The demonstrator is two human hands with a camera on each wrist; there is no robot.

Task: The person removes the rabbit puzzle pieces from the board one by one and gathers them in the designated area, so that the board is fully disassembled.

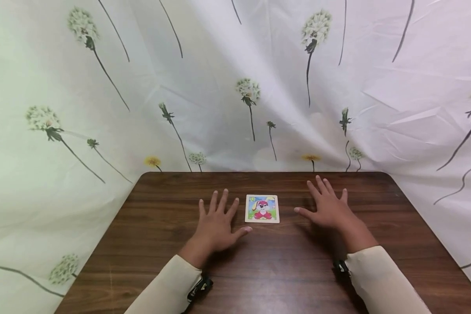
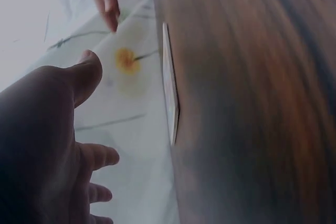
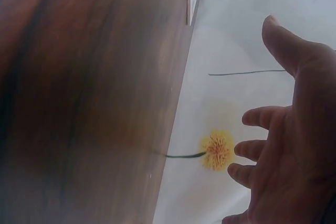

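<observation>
A small square picture puzzle [image 1: 262, 209] with a pale frame lies flat on the table, showing a pink and white cartoon rabbit. To its left, my left hand [image 1: 217, 225] is spread palm down, the thumb pointing toward the puzzle's lower left corner. My right hand [image 1: 329, 208] is spread on the other side, its thumb a short way from the puzzle's right edge. Neither hand holds anything. Seen edge-on in the left wrist view, the puzzle [image 2: 170, 85] looks thin, and the left hand [image 2: 52, 129] appears raised above the tabletop.
The dark brown wooden table [image 1: 267, 279] has rounded far corners. Behind it and along both sides hangs a pale curtain [image 1: 212, 87] printed with dandelions. Black straps circle both wrists, the left strap [image 1: 199, 288] at the cream sleeve's cuff.
</observation>
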